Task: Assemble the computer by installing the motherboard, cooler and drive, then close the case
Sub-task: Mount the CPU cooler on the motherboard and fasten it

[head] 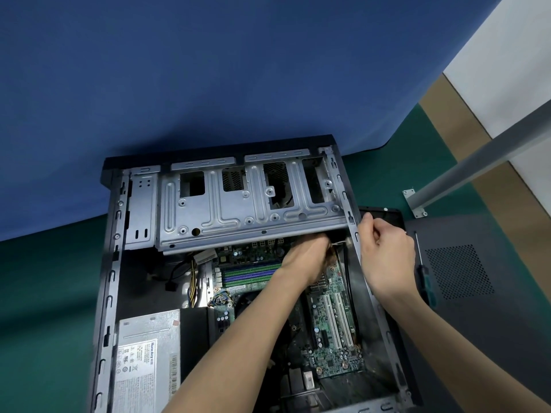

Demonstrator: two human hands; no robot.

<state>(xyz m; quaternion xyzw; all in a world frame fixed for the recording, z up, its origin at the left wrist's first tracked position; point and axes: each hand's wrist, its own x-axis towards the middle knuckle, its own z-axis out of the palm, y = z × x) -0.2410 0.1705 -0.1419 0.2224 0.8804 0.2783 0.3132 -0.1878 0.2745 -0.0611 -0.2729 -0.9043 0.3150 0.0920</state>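
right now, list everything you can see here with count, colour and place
computer case: one, black and grey, open on the mat, centre
drive cage: one, silver, far end of the case
motherboard: one, green, on the case floor
memory sticks: several, green and blue, on the motherboard
power supply: one, silver, near-left corner of the case
side panel: one, dark grey, flat to the right of the case
screwdriver: one, black and teal handle, lying on the side panel
mat: one, green
backdrop: one, blue
left hand: reaching under the drive cage
right hand: at the case's right rail
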